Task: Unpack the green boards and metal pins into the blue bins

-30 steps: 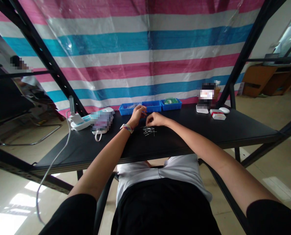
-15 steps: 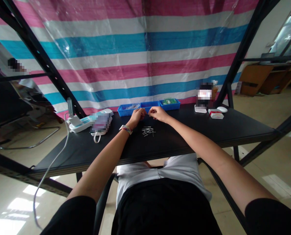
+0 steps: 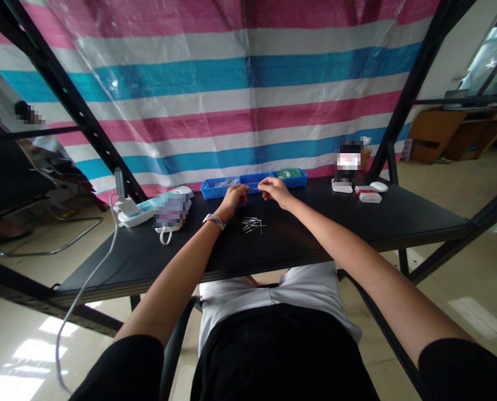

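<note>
My left hand (image 3: 234,200) and my right hand (image 3: 275,192) are pinched just in front of the blue compartment tray (image 3: 254,179). A thin, light piece spans the small gap between their fingertips; what it is cannot be made out. Both hands seem to hold an end of it. Nearer to me, a small pile of thin metal pins (image 3: 253,224) lies on the black table (image 3: 290,239). Clear packets (image 3: 228,182) fill the tray's left compartment, and green pieces (image 3: 289,173) lie in the right one.
A white power strip (image 3: 137,216) with a cable and a pouch (image 3: 171,211) stand at the left. At the right are a red-and-white box (image 3: 368,194), a white mouse (image 3: 379,187) and a blurred item. A person sits behind the left frame.
My right hand has moved slightly to the right and up, away from my left hand, and the thin piece between them now shows. The pile looks the same.
</note>
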The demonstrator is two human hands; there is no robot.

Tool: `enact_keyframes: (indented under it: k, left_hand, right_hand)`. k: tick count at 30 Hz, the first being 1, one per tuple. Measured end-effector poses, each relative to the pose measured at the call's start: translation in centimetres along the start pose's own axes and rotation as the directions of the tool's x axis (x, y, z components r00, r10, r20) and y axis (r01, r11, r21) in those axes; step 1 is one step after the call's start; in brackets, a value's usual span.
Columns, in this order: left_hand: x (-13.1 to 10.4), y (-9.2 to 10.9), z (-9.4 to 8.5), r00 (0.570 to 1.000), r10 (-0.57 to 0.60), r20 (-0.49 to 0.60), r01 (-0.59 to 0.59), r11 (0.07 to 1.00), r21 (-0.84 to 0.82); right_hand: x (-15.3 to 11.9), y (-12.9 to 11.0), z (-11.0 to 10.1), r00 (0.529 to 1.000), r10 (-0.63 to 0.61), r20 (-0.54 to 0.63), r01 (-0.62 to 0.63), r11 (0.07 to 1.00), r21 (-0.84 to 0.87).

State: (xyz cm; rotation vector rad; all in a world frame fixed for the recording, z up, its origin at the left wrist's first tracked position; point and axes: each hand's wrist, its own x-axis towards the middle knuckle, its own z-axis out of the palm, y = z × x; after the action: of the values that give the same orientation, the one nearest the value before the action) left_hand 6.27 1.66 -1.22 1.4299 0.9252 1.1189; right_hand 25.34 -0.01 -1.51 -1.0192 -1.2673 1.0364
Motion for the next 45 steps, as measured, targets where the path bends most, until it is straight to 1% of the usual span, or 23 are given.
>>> enact_keyframes:
  k: [5,9,15,19,24,28,36,39,45]
  left_hand:
    - [-0.06,0.15,0.07,0.999,0.024,-0.033,-0.025,0.999,-0.027]
    - [-0.14,0.15,0.09,0.998,0.042,-0.041,-0.043,0.999,-0.031]
    - [-0.16,0.2,0.13,0.997,0.07,-0.036,-0.07,0.997,-0.016]
    - [-0.16,0.25,0.14,0.998,0.047,-0.043,-0.047,0.999,0.009]
    - [-0.19,0.28,0.09,1.0,0.003,-0.009,-0.003,0.999,0.032]
    - [-0.14,0.21,0.05,1.0,-0.017,0.001,0.017,0.999,0.03]
    - [0.02,0.07,0.05,1.0,-0.025,-0.019,0.026,1.0,0.002]
    - [-0.02,0.12,0.02,0.999,-0.033,-0.022,0.033,0.999,-0.007]
    - [-0.16,0.22,-0.01,1.0,-0.006,-0.009,0.006,1.0,-0.02]
  right_hand:
    - [0.05,0.02,-0.2,0.99,0.142,-0.013,-0.14,0.987,0.072]
    - [0.12,0.11,-0.33,0.984,0.177,0.009,-0.177,0.979,0.103]
    - [0.09,0.01,-0.35,0.985,0.174,0.011,-0.174,0.978,0.117]
    - [-0.05,-0.18,-0.23,0.989,0.149,-0.017,-0.147,0.985,0.095]
    - [-0.13,-0.33,-0.13,0.997,0.059,-0.054,-0.058,0.998,0.026]
    - [-0.19,-0.2,-0.08,0.999,-0.017,-0.047,0.016,1.0,-0.016]
    - [-0.19,0.17,-0.06,0.996,-0.081,-0.027,0.08,0.995,-0.059]
    - [-0.24,0.12,-0.06,0.997,-0.068,-0.021,0.067,0.997,-0.041]
    - [-0.42,-0.45,-0.13,0.997,0.078,-0.02,-0.076,0.995,0.057]
